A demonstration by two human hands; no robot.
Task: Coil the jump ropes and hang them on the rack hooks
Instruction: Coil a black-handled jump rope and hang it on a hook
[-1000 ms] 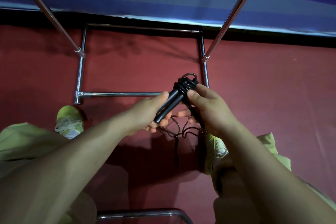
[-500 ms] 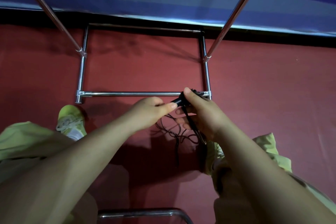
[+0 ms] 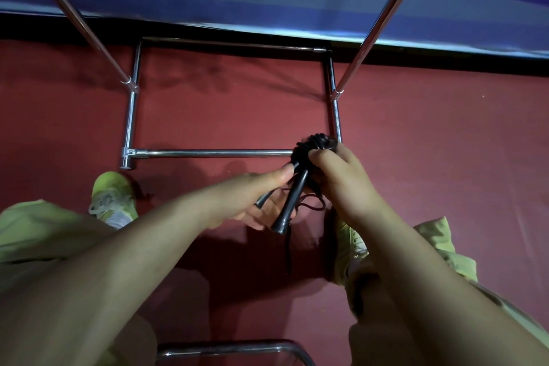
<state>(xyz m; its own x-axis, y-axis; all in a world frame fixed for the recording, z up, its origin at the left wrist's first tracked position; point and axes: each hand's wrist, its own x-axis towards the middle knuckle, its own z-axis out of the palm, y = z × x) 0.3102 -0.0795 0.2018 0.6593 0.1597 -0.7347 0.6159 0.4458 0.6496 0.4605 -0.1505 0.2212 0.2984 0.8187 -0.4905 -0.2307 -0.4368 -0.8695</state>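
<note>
A black jump rope [image 3: 292,196] is held over the red floor, its two handles side by side with their ends pointing down toward me. Black cord is wound in a thick bundle around the handles' upper ends [image 3: 313,145]. My left hand [image 3: 252,196] holds the handles from the left, thumb on top. My right hand [image 3: 335,178] grips the wound bundle from the right, thumb pressed on it. A loose length of cord [image 3: 309,206] loops below the hands and trails down. The chrome rack [image 3: 208,153] stands in front; its hooks are out of view.
The rack's base frame lies on the red floor, with two slanted chrome uprights [image 3: 377,24] rising toward me. A blue wall runs behind. My yellow-green shoes [image 3: 114,199] and trouser legs flank the hands. A curved chrome bar [image 3: 231,349] sits at the bottom edge.
The handles dipped low, mostly hidden between my hands, and now stand raised again with their ends showing. The loose cord below has grown shorter.
</note>
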